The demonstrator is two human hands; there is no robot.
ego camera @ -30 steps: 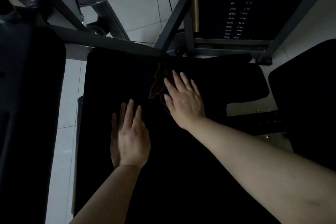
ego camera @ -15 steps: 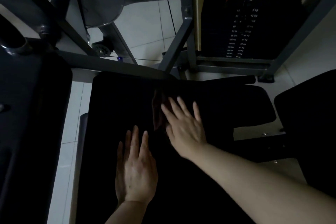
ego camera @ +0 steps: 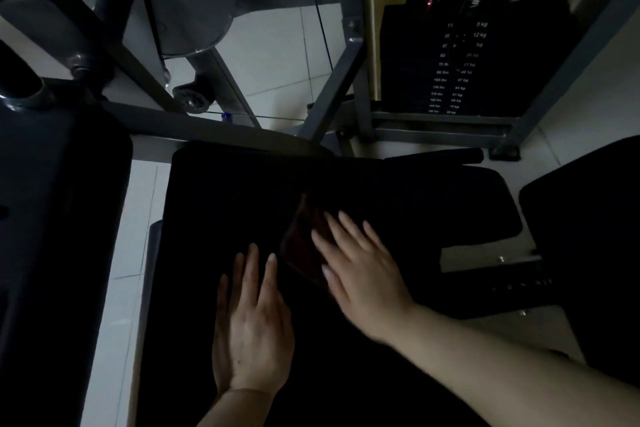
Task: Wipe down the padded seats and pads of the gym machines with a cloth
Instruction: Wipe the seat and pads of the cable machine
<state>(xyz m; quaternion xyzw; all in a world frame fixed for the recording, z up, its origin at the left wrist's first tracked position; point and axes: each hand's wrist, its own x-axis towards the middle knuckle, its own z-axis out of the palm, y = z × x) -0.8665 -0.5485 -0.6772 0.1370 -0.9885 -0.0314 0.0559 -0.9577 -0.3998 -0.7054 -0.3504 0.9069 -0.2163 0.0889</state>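
Fingers of the right hand (ego camera: pixel 363 270) are spread flat on the cloth (ego camera: pixel 304 246), drawn back from the pad's (ego camera: pixel 225 201) far edge; the left hand (ego camera: pixel 251 319) lies flat beside it, so wiping is judged under way.

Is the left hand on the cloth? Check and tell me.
No. The left hand lies flat on the bare black pad, while the right hand presses the dark cloth beside it.

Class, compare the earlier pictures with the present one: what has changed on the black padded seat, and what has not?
The view tilted upward. Right hand and dark reddish-brown cloth slid slightly nearer; nothing gripped or released. Left hand stays flat on the black padded seat.
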